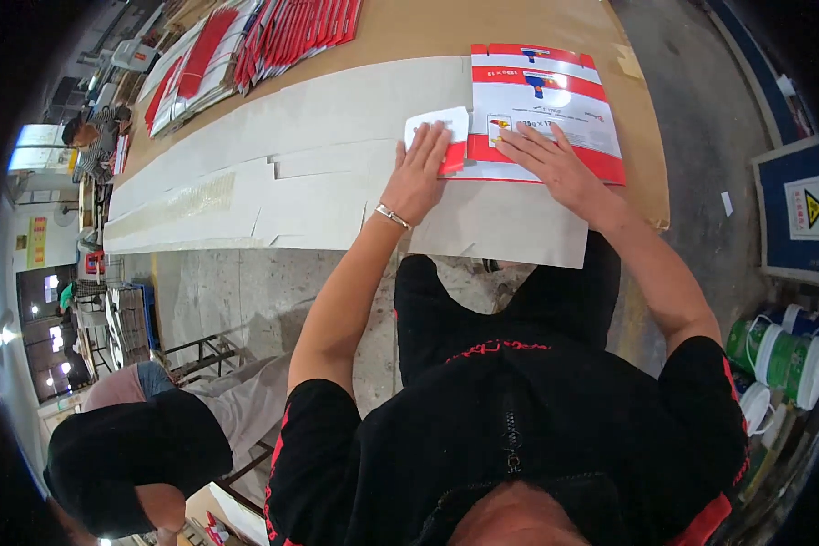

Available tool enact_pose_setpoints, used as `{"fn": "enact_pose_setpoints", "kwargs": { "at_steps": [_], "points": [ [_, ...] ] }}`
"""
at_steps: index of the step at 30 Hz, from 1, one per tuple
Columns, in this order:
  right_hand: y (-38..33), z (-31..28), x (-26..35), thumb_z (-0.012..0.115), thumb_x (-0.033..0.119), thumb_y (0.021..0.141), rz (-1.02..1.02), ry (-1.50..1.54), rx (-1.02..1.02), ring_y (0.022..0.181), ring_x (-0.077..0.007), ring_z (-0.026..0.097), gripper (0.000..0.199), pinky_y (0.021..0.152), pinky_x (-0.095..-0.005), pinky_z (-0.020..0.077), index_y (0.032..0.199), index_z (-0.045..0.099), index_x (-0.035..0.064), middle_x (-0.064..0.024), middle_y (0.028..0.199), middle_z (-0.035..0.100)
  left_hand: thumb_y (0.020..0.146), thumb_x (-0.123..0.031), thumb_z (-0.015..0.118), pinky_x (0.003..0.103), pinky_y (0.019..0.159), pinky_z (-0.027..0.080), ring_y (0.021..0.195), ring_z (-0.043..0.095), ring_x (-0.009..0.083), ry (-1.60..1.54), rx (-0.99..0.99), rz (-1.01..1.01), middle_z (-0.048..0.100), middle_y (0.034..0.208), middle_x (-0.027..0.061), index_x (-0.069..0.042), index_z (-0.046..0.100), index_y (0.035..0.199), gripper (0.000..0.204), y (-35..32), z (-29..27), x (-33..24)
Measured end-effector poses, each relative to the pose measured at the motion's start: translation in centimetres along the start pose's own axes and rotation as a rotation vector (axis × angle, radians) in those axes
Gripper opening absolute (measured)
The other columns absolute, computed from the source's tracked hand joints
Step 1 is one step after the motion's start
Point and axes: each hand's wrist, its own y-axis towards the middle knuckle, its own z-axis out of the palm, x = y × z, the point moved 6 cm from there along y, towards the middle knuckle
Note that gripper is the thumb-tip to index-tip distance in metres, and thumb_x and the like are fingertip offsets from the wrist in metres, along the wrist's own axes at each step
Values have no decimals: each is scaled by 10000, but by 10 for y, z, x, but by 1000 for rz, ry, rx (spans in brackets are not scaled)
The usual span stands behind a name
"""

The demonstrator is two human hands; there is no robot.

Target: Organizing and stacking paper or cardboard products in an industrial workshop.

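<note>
A flat red and white printed carton (555, 105) lies in front of me on grey cardboard sheets (337, 114). At its left end, a small white and red flap (455, 123) lies under the fingers of my left hand (416, 173), which is laid flat with the fingers stretched out. My right hand (564, 168) rests on the carton's near part, its fingers spread and reaching toward the middle. Neither hand grips anything. What lies beneath the palms is hidden.
Stacked folded cartons (296, 36) stand on the table's (409, 27) far left. A co-worker (136, 446) is at my lower left, and another person (100, 141) is far left. Paint-type buckets (778, 359) and a blue panel (796, 209) are on the right.
</note>
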Motion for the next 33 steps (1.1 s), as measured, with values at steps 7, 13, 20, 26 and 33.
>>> {"fn": "enact_pose_setpoints", "kwargs": {
  "at_steps": [7, 13, 20, 26, 33],
  "points": [
    [-2, 14, -2, 328, 43, 893, -3, -102, -20, 1408, -202, 198, 560, 1129, -541, 88, 1433, 321, 191, 3, 1501, 284, 915, -458, 457, 649, 1024, 208, 1374, 208, 404, 72, 37, -35, 211, 1509, 139, -240, 303, 1440, 588, 5, 4, -7],
    [-5, 23, 5, 353, 77, 908, -4, -174, -50, 1400, -208, 208, 529, 1116, -569, 110, 1425, 325, 184, -1, 1497, 280, 925, -491, 421, 675, 993, 216, 1354, 237, 394, 187, 65, -97, 232, 1494, 149, -290, 327, 1427, 549, 5, 13, -5],
    [-9, 33, 2, 458, 42, 869, -19, -192, -117, 1366, -229, 273, 533, 1066, -626, 185, 1384, 392, 163, -15, 1461, 338, 928, -480, 425, 690, 987, 200, 1349, 236, 400, 233, 98, -112, 237, 1491, 145, -311, 336, 1419, 527, 8, 18, -9],
    [-8, 40, 3, 450, 57, 890, -85, -208, -66, 1363, -219, 288, 512, 1073, -609, 193, 1385, 397, 175, -10, 1451, 358, 895, -444, 500, 701, 995, 177, 1370, 213, 365, 148, 63, -57, 252, 1483, 134, -327, 385, 1389, 521, 6, 19, -2],
    [-11, 35, 4, 445, 60, 891, -101, -192, -38, 1359, -219, 299, 510, 1088, -579, 193, 1388, 395, 165, -5, 1452, 360, 918, -448, 459, 664, 1023, 144, 1381, 225, 287, 132, 118, -21, 278, 1484, 61, -301, 421, 1372, 479, 6, 18, -5]
  ]
}}
